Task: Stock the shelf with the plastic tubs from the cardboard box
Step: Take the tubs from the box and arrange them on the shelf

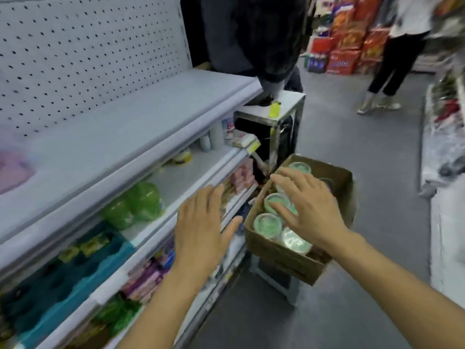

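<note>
A brown cardboard box (279, 255) sits low beside the shelf unit, holding several pale green plastic tubs (267, 224) with clear lids. My right hand (305, 210) hovers over the box with fingers spread and holds nothing. My left hand (201, 222) is stretched out flat in front of the shelf edge, left of the box, also holding nothing. The white shelf (156, 177) carries green plastic tubs (141, 202) toward its middle. The whole picture is blurred.
A person in dark clothes (256, 41) stands at a metal stand (276, 122) just beyond the box. Another person (392, 71) walks in the aisle. Teal goods (75, 273) and packets fill lower shelves. Red cartons (347, 46) are stacked at the back.
</note>
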Available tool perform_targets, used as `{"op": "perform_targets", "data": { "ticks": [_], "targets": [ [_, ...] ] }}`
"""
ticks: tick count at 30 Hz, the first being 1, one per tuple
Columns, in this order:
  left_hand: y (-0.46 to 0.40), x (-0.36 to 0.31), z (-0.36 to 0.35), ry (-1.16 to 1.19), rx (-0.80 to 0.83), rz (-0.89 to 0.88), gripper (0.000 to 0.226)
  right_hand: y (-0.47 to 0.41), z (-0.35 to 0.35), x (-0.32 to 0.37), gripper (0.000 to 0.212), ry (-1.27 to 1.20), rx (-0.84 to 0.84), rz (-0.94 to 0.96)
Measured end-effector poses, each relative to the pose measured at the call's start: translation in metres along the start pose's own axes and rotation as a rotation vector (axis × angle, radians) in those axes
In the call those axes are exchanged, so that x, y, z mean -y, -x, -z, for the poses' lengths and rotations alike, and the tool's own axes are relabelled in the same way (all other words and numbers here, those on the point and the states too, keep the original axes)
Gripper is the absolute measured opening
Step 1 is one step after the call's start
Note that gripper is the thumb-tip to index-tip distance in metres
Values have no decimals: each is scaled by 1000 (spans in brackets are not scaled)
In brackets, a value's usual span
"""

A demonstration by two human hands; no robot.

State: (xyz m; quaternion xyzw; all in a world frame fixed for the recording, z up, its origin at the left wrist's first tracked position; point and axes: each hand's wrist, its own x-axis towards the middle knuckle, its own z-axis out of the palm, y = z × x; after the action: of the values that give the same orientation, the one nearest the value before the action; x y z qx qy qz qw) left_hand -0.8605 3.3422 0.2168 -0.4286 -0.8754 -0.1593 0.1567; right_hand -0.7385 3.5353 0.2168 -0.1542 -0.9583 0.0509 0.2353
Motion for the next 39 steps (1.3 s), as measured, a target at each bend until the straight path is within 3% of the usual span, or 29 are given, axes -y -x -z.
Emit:
{"op": "perform_targets", "data": {
  "ticks": [9,15,22,31,36,39],
  "targets": [
    [-50,-113,-136,140,265,-85,61,63,-24,-185,57,-2,186,-328],
    [-84,-137,-221,230,533,-65,60,75,-78,-245,58,-81,420,-483],
    [-169,-139,-321,292,710,-101,52,50,-159,-312,57,-146,584,-635],
    [-272,-159,-473,276,908,-219,49,12,-255,-392,56,-66,713,-698],
    [-301,-182,-545,127,995,-346,41,-2,-297,-413,65,39,862,-565],
    [-308,-193,-575,-74,1089,-417,41,-4,-314,-422,49,75,906,-496]
  ]
}}
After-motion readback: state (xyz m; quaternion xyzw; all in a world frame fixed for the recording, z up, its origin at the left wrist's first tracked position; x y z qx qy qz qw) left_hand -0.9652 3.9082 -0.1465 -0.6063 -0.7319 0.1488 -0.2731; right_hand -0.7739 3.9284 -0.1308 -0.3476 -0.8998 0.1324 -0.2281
